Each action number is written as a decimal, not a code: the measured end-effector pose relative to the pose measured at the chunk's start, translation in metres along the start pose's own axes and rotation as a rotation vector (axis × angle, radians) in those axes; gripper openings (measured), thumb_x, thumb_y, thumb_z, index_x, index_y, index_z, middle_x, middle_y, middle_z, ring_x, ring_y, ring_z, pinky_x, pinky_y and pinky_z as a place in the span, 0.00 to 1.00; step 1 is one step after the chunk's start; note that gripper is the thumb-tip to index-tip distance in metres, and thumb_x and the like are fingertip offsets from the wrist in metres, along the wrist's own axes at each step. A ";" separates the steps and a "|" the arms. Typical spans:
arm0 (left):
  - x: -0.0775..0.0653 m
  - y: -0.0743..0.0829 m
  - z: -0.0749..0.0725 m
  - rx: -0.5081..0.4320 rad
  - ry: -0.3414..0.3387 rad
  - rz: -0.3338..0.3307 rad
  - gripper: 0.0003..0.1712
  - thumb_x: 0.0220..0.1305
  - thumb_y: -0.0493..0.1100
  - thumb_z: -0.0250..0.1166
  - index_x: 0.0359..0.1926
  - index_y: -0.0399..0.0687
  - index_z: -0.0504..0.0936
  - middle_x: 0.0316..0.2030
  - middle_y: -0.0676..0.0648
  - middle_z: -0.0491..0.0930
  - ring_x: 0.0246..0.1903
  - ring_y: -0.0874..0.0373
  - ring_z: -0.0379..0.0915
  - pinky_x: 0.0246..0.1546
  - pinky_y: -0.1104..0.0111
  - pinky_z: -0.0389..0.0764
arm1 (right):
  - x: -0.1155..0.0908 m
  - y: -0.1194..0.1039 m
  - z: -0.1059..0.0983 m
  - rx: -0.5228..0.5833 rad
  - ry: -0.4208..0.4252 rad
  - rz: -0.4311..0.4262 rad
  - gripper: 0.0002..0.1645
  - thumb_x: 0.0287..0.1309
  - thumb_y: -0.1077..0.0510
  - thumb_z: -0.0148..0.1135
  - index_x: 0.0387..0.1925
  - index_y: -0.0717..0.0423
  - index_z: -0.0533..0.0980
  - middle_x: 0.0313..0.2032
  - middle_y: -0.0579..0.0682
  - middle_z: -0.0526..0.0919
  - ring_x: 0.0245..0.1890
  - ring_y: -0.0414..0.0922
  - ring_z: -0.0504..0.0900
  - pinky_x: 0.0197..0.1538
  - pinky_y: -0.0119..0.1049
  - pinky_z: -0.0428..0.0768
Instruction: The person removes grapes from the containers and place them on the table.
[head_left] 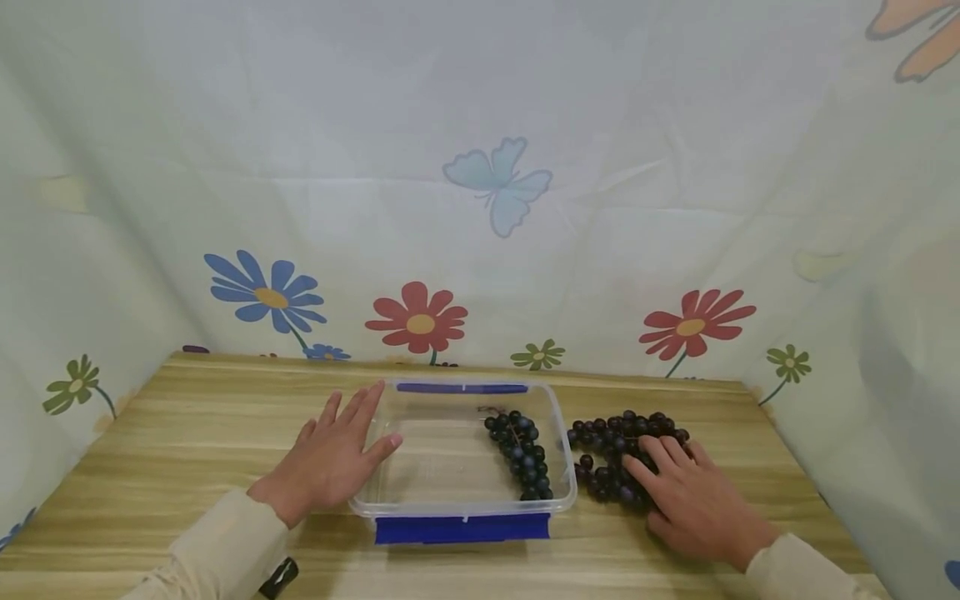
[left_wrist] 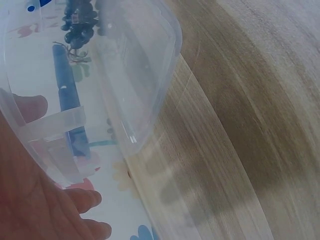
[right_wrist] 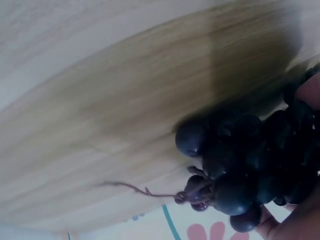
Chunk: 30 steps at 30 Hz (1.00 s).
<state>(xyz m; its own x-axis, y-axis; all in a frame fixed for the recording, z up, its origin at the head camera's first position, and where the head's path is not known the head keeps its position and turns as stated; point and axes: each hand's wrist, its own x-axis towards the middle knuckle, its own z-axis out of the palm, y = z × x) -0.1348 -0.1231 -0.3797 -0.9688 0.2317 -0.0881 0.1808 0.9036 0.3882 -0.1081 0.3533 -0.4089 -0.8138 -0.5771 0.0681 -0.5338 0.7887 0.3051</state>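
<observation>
A clear plastic container [head_left: 442, 507] with blue latches stands mid-table, without a lid on it. One bunch of dark grapes [head_left: 519, 454] lies inside along its right wall. My left hand [head_left: 330, 454] rests at the container's left rim, fingers extended and the thumb over the inside; the left wrist view shows this hand [left_wrist: 40, 200] against the clear wall. To the right of the container, more dark grapes [head_left: 618, 433] lie on the table. My right hand [head_left: 693, 500] grips them from above; in the right wrist view its digits sit on both sides of the bunch [right_wrist: 240, 165], whose stem sticks out.
The wood-grain table [head_left: 225, 417] ends at a floral curtain [head_left: 480, 275] behind and on both sides. A small black object [head_left: 279, 577] sits by my left sleeve.
</observation>
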 end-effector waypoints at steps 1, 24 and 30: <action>0.000 0.000 0.000 0.000 0.000 0.000 0.51 0.76 0.74 0.44 0.85 0.53 0.42 0.82 0.34 0.49 0.80 0.23 0.36 0.70 0.22 0.48 | 0.000 0.000 0.000 -0.010 -0.006 -0.007 0.37 0.54 0.46 0.71 0.66 0.45 0.74 0.63 0.55 0.74 0.57 0.54 0.74 0.53 0.54 0.75; -0.001 -0.001 0.000 -0.015 -0.003 -0.006 0.51 0.76 0.74 0.45 0.85 0.54 0.41 0.83 0.34 0.48 0.80 0.23 0.35 0.71 0.22 0.47 | 0.001 -0.007 -0.007 0.090 0.037 0.015 0.41 0.69 0.28 0.56 0.74 0.43 0.69 0.70 0.52 0.72 0.71 0.57 0.71 0.64 0.66 0.70; -0.001 -0.001 -0.001 -0.021 -0.006 -0.007 0.51 0.75 0.74 0.45 0.85 0.54 0.41 0.83 0.35 0.49 0.80 0.23 0.34 0.71 0.22 0.46 | 0.006 -0.011 -0.013 0.182 0.005 0.056 0.44 0.70 0.26 0.51 0.79 0.41 0.63 0.78 0.51 0.64 0.76 0.59 0.66 0.70 0.69 0.64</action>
<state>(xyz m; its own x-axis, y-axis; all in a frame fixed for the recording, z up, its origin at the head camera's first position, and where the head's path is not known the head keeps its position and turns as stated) -0.1336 -0.1243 -0.3790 -0.9689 0.2280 -0.0961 0.1708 0.8973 0.4070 -0.1040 0.3383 -0.3993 -0.8426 -0.5318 0.0848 -0.5207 0.8447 0.1236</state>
